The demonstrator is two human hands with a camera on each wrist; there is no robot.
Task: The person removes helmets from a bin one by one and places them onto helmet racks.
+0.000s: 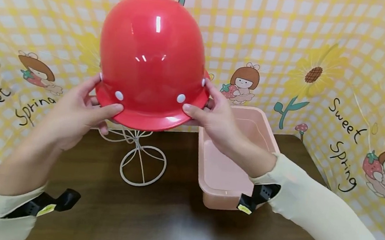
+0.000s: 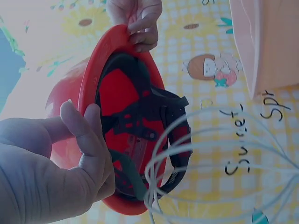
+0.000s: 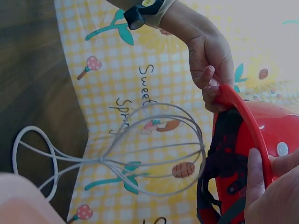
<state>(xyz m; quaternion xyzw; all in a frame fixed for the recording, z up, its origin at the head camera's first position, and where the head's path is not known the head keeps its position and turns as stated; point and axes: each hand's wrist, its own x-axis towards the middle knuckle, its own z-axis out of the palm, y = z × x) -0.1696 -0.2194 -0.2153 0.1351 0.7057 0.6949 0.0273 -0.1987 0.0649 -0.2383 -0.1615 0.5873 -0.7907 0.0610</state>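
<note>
A red hard hat (image 1: 151, 53) is held up by both hands, its brim toward me in the head view. My left hand (image 1: 77, 112) pinches the brim on the left, thumb on top and fingers beneath. On the right, my right hand (image 1: 219, 117) grips the brim the same way. The black inner straps (image 2: 140, 102) of the hat show in the left wrist view. Close below the hat stands a white wire stand (image 3: 154, 154) with a rounded cage top and ring base; in the head view the hat hides most of its top.
A pink plastic bin (image 1: 233, 202) stands on the dark wooden table (image 1: 98, 212), right of the wire stand and under the right forearm. A yellow checked cloth (image 1: 276, 27) with printed flowers and figures hangs behind and at both sides.
</note>
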